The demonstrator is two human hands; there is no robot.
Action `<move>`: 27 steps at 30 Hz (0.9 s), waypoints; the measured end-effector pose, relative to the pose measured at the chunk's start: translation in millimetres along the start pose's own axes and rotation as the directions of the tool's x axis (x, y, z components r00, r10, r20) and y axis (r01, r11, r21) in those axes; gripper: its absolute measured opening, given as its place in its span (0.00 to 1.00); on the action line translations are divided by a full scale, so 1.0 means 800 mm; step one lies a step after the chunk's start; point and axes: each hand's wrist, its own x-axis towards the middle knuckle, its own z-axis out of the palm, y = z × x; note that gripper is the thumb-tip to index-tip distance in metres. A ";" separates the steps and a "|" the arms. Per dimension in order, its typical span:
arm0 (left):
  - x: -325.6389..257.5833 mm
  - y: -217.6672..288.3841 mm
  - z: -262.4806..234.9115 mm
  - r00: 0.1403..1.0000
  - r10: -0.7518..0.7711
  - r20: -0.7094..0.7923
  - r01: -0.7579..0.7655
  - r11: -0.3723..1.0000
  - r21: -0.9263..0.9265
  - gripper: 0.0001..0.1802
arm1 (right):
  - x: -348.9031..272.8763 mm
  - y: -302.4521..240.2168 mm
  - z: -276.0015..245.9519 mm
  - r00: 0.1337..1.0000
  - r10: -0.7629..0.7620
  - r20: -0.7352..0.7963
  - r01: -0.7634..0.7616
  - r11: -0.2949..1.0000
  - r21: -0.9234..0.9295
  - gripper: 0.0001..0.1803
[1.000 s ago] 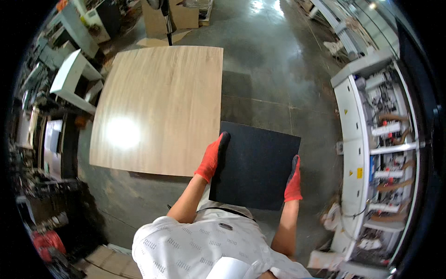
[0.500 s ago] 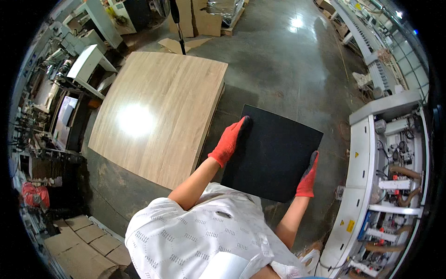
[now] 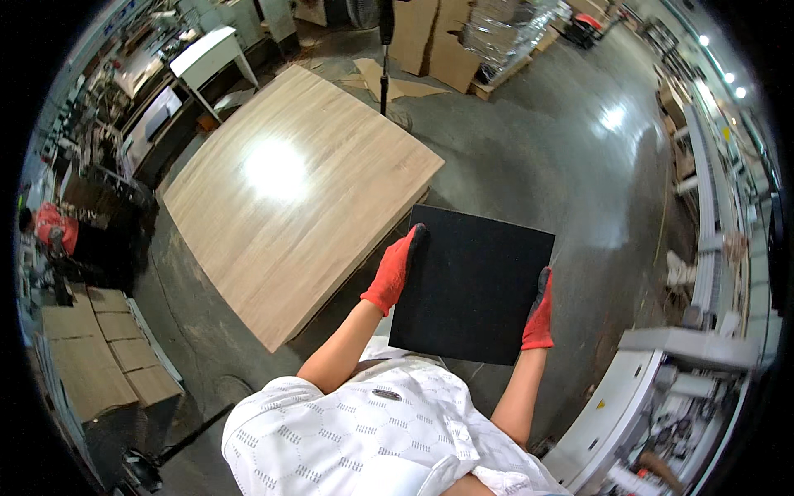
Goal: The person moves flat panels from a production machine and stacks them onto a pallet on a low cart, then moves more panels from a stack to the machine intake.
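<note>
Held out in front of my body is a flat, nearly square black panel (image 3: 473, 289). My left hand (image 3: 395, 269), in a red glove with dark fingertips, grips its left edge with the thumb lying on the top face. On the opposite edge, my right hand (image 3: 539, 316) in a matching glove is closed on the panel; most of its fingers are hidden underneath. To the left lies a large stack topped by a light wood-grain board (image 3: 331, 165), whose near right edge runs close beside my left hand.
A white-and-grey machine (image 3: 604, 405) stands at the lower right, with a roller conveyor (image 3: 705, 223) beyond it. Cardboard sheets (image 3: 430, 41) and a wrapped pallet load (image 3: 513, 33) are at the back. Stacked brown boards (image 3: 91, 355) sit at left, near a person in red (image 3: 54, 227).
My view has turned left, so the board stack and machine shift and rotate in the picture. The black panel stays in both hands and sits slightly further left and lower.
</note>
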 end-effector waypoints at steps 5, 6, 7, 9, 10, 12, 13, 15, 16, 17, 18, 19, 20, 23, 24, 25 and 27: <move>0.164 -0.027 -0.048 0.957 0.202 -0.206 -0.197 0.979 0.042 0.29 | 0.166 0.080 0.094 0.911 0.357 0.206 -0.386 0.915 0.117 0.29; 0.198 -0.018 -0.056 0.954 0.195 -0.229 -0.196 0.980 0.021 0.29 | 0.194 0.089 0.112 0.883 0.403 0.241 -0.428 0.901 0.063 0.29; 0.218 -0.015 -0.063 0.952 0.142 -0.270 -0.132 0.990 0.056 0.29 | 0.228 0.098 0.133 0.867 0.405 0.291 -0.430 0.903 0.024 0.29; 0.256 -0.008 -0.065 0.944 0.001 -0.331 -0.017 0.999 -0.045 0.28 | 0.289 0.121 0.170 0.828 0.404 0.388 -0.423 0.905 -0.042 0.29; 0.276 -0.021 -0.085 0.932 -0.013 -0.363 -0.005 0.999 -0.049 0.28 | 0.311 0.136 0.193 0.801 0.400 0.446 -0.412 0.908 -0.075 0.29; 0.314 -0.049 -0.121 0.919 0.021 -0.394 -0.077 0.989 -0.126 0.27 | 0.360 0.170 0.244 0.744 0.381 0.549 -0.372 0.919 -0.133 0.29; 0.329 -0.043 -0.129 0.913 0.031 -0.407 -0.099 0.984 -0.146 0.27 | 0.384 0.185 0.275 0.715 0.368 0.594 -0.349 0.925 -0.153 0.29; 0.361 -0.026 -0.140 0.915 -0.047 -0.401 -0.099 0.937 -0.336 0.28 | 0.419 0.222 0.324 0.663 0.351 0.661 -0.311 0.933 -0.183 0.29; 0.384 -0.006 -0.136 0.914 -0.063 -0.400 -0.084 0.937 -0.339 0.28 | 0.439 0.242 0.345 0.650 0.338 0.681 -0.291 0.938 -0.188 0.29; 0.404 0.013 -0.124 0.911 -0.069 -0.407 -0.115 0.904 -0.412 0.32 | 0.459 0.263 0.366 0.637 0.325 0.699 -0.274 0.943 -0.189 0.29; 0.421 0.017 -0.120 0.902 -0.077 -0.425 -0.153 0.863 -0.481 0.35 | 0.475 0.284 0.387 0.619 0.324 0.715 -0.281 0.942 -0.184 0.29; 0.437 -0.010 -0.168 0.849 -0.031 -0.527 -0.170 0.929 -0.329 0.36 | 0.480 0.300 0.422 0.590 0.329 0.738 -0.326 0.933 -0.155 0.29; 0.450 -0.039 -0.204 0.826 -0.045 -0.562 -0.172 0.930 -0.326 0.36 | 0.484 0.320 0.453 0.568 0.364 0.738 -0.412 0.902 -0.127 0.29; 0.503 -0.061 -0.262 0.745 0.074 -0.663 -0.347 0.892 -0.290 0.32 | 0.519 0.388 0.532 0.461 0.309 0.832 -0.376 0.917 -0.132 0.26; 0.529 -0.060 -0.248 0.763 -0.004 -0.647 -0.309 0.877 -0.369 0.35 | 0.541 0.424 0.531 0.466 0.342 0.816 -0.376 0.911 -0.167 0.26; 0.545 -0.058 -0.247 0.764 -0.066 -0.641 -0.284 0.859 -0.427 0.37 | 0.556 0.447 0.543 0.482 0.173 0.859 -0.080 0.985 -0.154 0.25; 0.570 -0.070 -0.264 0.706 -0.060 -0.706 -0.295 0.881 -0.370 0.39 | 0.576 0.482 0.569 0.426 0.016 0.905 0.210 0.971 -0.116 0.25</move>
